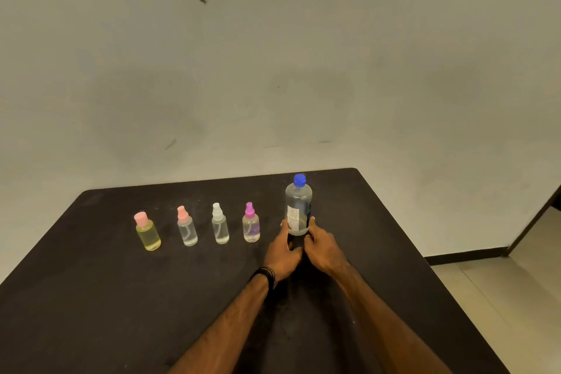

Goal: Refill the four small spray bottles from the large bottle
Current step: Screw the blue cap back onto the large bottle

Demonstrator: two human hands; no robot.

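Note:
A large clear bottle (298,206) with a blue cap stands upright on the dark table (106,297). My left hand (283,255) and my right hand (323,247) both grip its base from either side. To its left stand a row of small bottles: a yellow one with a pink cap (147,232), a clear one with a pink sprayer (186,228), a clear one with a white sprayer (220,225), and a clear one with a purple sprayer (251,224). All caps are on.
The table's right edge runs diagonally past my right arm, with tiled floor (516,282) beyond it. A plain wall (273,70) stands behind the table's far edge. A black band is on my left wrist (267,275).

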